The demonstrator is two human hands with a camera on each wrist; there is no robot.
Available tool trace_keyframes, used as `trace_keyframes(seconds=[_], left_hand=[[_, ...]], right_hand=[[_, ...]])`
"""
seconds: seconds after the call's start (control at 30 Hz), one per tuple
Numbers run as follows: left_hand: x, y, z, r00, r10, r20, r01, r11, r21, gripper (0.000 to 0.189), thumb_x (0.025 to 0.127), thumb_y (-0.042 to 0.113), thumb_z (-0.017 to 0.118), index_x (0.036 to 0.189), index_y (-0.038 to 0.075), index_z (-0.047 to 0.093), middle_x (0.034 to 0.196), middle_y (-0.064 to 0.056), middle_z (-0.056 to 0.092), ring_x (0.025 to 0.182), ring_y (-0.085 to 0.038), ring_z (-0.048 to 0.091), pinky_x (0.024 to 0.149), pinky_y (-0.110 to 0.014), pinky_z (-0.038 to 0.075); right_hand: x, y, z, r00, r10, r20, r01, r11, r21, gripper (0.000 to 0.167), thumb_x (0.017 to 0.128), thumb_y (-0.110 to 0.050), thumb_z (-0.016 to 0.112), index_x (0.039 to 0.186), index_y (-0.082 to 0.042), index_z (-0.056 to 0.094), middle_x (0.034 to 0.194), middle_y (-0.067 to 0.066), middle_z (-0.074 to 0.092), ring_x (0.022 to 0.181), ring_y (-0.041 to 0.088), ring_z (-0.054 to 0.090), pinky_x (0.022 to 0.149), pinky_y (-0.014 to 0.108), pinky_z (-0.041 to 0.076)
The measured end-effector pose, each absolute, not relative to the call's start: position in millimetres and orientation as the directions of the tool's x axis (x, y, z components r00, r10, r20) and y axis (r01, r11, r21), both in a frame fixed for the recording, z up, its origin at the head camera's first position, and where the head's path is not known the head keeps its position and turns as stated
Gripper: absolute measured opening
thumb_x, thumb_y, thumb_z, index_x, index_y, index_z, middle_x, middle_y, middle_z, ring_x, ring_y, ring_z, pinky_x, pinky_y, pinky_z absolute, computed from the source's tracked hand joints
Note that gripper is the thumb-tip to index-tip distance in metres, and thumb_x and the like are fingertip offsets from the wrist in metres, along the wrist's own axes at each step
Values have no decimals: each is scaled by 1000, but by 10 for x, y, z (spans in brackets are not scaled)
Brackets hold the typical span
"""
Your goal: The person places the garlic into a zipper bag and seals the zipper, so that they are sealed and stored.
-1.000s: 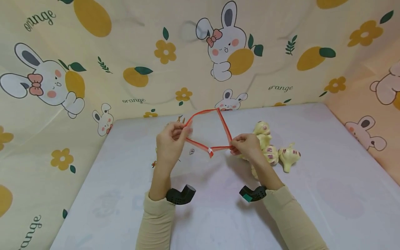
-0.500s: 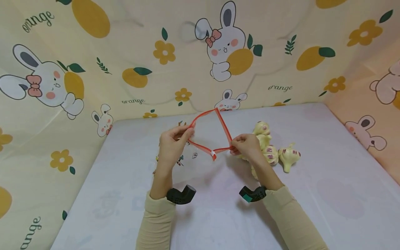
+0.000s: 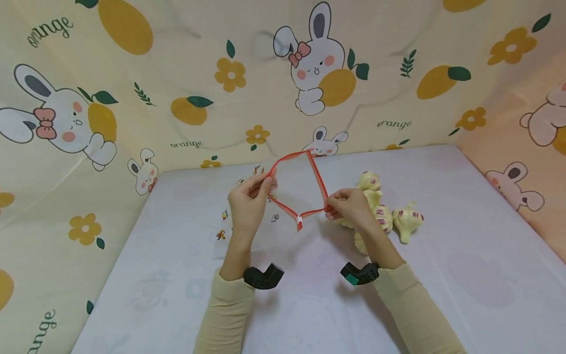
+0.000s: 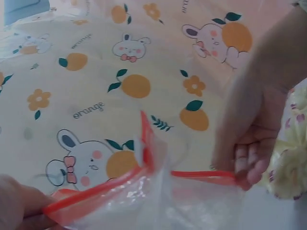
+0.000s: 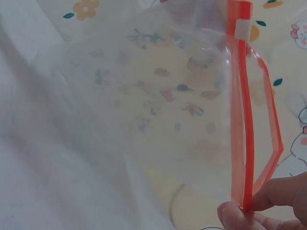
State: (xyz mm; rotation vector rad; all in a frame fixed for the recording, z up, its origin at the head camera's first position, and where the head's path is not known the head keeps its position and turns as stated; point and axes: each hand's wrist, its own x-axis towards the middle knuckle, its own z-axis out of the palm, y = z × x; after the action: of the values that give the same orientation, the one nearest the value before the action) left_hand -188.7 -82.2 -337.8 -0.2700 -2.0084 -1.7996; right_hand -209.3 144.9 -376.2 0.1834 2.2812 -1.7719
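Note:
A clear zip bag (image 3: 318,176) with a red zip edge hangs above the table, its mouth spread wide. My left hand (image 3: 246,210) pinches the left side of that edge between thumb and fingers. The right corner is pinched by my right hand (image 3: 352,206). A white slider (image 3: 299,219) sits at the near end of the zip. Small coloured prints show on the bag's clear film (image 5: 158,96) in the right wrist view. Just behind my right hand lie several pale yellow, bulb-shaped things (image 3: 408,221) with purple patches, partly hidden by the forearm.
A white-covered table (image 3: 446,290) carries everything. Behind it and along the sides hangs a cream cloth (image 3: 261,105) printed with rabbits and oranges. Black cameras (image 3: 265,276) are strapped to both wrists.
My left hand has shifted slightly right, with its grip on the bag edge kept. More of the printed film now shows left of it. The right hand stays nearly in place.

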Motion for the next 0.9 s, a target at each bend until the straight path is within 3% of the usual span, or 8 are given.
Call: trace_keyframes(seconds=[0.13, 0.23, 0.33, 0.47, 0.7, 0.9], left_hand=[[-1884, -776, -3419, -879, -117, 462, 440, 171, 881, 21, 91, 7, 65, 103, -10, 70, 93, -28, 73, 83, -36, 73, 72, -12, 58], [-1885, -759, -3422, -879, -109, 465, 446, 157, 881, 21, 90, 6, 65, 103, -10, 70, 94, -29, 72, 83, -38, 72, 71, -12, 58], [-1888, -763, -3415, -885, -103, 455, 442, 122, 888, 21, 90, 6, 66, 102, -11, 70, 93, -30, 72, 78, -18, 75, 69, -12, 58], [-1897, -799, -3410, -896, -106, 431, 424, 82, 902, 21, 90, 6, 66, 103, -10, 70, 94, -32, 71, 71, 7, 68, 69, -13, 58], [-1945, -815, -3411, -925, -112, 363, 362, 30, 932, 22, 89, 5, 66, 103, -11, 69, 96, -34, 69, 70, 4, 69, 69, -13, 59], [-2029, -780, -3437, -948, -107, 301, 299, 31, 954, 22, 89, 5, 66, 102, -11, 69, 96, -33, 70, 68, 4, 68, 67, -13, 58]], right_hand=[[-2069, 1441, -3717, -962, -76, -262, 235, 256, -938, 30, 96, -13, 56, 112, 13, 59, 65, -6, 65, 58, 3, 63, 60, 16, 58], [-2046, 1442, -3674, -965, -94, -245, 212, 269, -940, 31, 97, -15, 56, 111, 13, 59, 67, -5, 66, 59, 3, 63, 60, 16, 58], [-2029, 1447, -3644, -962, -109, -250, 213, 272, -938, 32, 97, -17, 57, 111, 12, 60, 68, -4, 66, 60, 4, 63, 61, 16, 58], [-2002, 1461, -3638, -954, -131, -269, 227, 266, -937, 35, 97, -22, 58, 112, 10, 60, 71, -3, 65, 62, 6, 64, 64, 18, 59], [-1923, 1583, -3620, -970, -147, -195, 150, 274, -950, 39, 96, -23, 59, 114, 12, 59, 71, -5, 67, 62, 3, 65, 67, 23, 61], [-1866, 1776, -3618, -980, -177, -91, 21, 361, -932, 35, 96, -24, 59, 112, 8, 61, 81, 2, 71, 69, 3, 67, 69, 21, 60]])
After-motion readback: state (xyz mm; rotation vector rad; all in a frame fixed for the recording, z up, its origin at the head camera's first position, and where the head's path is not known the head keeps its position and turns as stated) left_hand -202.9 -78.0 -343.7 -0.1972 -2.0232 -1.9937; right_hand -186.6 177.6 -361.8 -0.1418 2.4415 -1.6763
